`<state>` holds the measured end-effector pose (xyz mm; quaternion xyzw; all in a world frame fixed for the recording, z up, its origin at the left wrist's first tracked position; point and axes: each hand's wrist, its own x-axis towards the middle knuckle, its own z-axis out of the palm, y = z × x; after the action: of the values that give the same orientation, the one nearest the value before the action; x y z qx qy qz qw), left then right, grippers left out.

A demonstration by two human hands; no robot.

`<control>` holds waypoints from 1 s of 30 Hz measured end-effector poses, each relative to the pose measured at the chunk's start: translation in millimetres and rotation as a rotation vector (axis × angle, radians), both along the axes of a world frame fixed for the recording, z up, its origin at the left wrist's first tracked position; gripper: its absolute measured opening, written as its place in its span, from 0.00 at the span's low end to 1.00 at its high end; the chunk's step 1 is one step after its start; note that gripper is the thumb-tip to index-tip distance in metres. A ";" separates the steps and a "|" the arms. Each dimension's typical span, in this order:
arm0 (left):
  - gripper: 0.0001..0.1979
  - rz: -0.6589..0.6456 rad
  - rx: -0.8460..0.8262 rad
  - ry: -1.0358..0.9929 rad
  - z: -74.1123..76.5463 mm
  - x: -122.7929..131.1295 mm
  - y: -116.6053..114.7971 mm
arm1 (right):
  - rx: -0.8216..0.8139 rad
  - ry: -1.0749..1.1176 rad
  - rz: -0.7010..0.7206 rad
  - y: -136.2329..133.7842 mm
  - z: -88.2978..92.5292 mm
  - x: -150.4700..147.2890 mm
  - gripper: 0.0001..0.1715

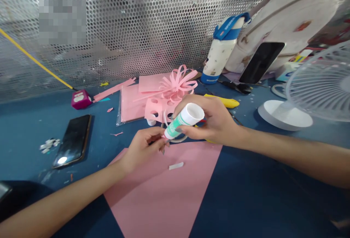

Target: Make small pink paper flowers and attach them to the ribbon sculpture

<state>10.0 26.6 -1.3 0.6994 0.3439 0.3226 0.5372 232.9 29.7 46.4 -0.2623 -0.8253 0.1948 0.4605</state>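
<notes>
In my right hand (213,121) is a white and green glue stick (179,124), gripped by the barrel and tilted with its tip down to the left. My left hand (146,145) is closed in a pinch right at that tip, with a small pink paper piece (163,135) showing between the fingers, mostly hidden. Below both hands lies a large pink paper sheet (164,198), and on it a short white strip (176,165). Just behind the hands sit a pink paper piece with round holes (153,108), a small white cap (151,122) and a pink paper-loop flower (179,83).
Packed pink paper (131,103) lies behind. At left are a phone (73,139) and a magenta block (81,99). To the right stand a bottle (221,53), a propped phone (262,62), a white backpack (287,19) and a fan (286,115). A perforated metal panel (136,22) closes the back.
</notes>
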 end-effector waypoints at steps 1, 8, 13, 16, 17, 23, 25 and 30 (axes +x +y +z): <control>0.08 0.000 0.008 0.012 -0.4 -0.2 -0.1 | -0.001 0.002 0.006 -0.1 -0.4 -0.4 0.11; 0.11 -0.036 -0.042 0.008 -6.4 -2.2 0.9 | 0.039 0.025 0.017 -1.1 -3.8 -2.6 0.09; 0.09 -0.056 -0.101 -0.023 -10.0 -2.9 1.2 | 0.016 0.002 0.006 -2.2 -5.1 -2.9 0.08; 0.09 -0.075 -0.110 -0.027 -11.0 -3.9 1.1 | 0.010 0.005 0.026 -2.2 -6.2 -3.0 0.08; 0.09 -0.081 -0.109 -0.021 -11.1 -4.3 0.9 | 0.013 0.005 0.034 -2.0 -6.8 -3.2 0.08; 0.10 -0.106 -0.094 0.019 -7.1 -3.9 0.4 | 0.053 -0.015 0.065 -2.1 -10.2 -4.0 0.09; 0.11 -0.112 -0.098 0.025 -5.5 -3.1 0.4 | 0.064 -0.032 0.070 -3.1 -9.9 -4.0 0.09; 0.12 -0.107 -0.092 0.033 -4.9 -1.9 0.0 | 0.074 -0.065 0.070 -5.8 -6.9 -4.0 0.09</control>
<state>8.1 26.5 -6.2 0.6965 0.3293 0.2655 0.5796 228.8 24.0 39.5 -0.2220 -0.8553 0.1714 0.4357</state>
